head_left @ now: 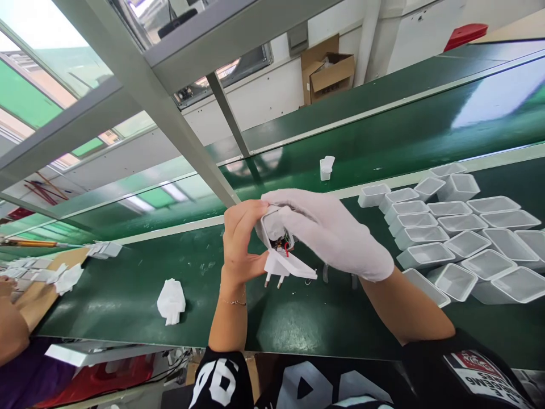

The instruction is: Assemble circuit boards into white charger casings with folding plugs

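My left hand (242, 238), bare, is closed around the left side of a white plastic housing (267, 227) held up over the green bench. My right hand (332, 227) wears a white glove and presses its fingers at the housing's opening, on something whitish inside. Red and dark wires show at the open end. Just below, a white cover with two plug pins (279, 266) hangs at an angle beside my left fingertips. A crumpled white glove (171, 301) lies on the green bench (140, 284) to the left.
Many open translucent containers (453, 222) cover the bench at right. A small white part (326, 168) sits on the green conveyor (285, 165) behind. Slanting metal posts (183, 130) stand ahead. At far left, another person's arm (11, 324) is near white parts on cardboard (42, 292).
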A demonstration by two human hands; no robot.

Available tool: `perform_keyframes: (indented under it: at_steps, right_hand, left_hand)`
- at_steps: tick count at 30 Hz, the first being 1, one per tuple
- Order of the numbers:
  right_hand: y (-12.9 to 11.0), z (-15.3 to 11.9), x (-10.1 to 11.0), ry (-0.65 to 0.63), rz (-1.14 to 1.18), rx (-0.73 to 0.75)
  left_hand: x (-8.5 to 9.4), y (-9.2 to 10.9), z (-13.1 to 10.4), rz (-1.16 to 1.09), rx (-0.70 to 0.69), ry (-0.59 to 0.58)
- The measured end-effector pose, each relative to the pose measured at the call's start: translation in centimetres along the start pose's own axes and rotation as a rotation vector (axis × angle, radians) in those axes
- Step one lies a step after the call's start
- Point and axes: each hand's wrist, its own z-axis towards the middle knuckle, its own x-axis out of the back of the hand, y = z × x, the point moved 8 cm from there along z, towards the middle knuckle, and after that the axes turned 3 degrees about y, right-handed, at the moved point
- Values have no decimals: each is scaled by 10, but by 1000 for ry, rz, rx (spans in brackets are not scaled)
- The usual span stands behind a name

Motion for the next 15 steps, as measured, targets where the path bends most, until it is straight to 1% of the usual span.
perform_keyframes:
  at_steps: [3,6,9,12,15]
  right_hand:
    - [11,1,-13,-51,71,-88]
    - [23,0,-22,-61,32,-140]
    - [29,-1,-23,-20,21,-128]
    - [26,-1,-24,-49,112,-76]
    - [28,0,-27,-82,71,-141]
  left_hand:
    - [-1,0,-1,28,7,-8]
    - [-4,-2,-2,19,15,-29]
    - [-7,-7,-3,-14,48,-38]
    - [-6,-10,-4,-10,63,-32]
    - [-6,-9,-3,-12,72,-57]
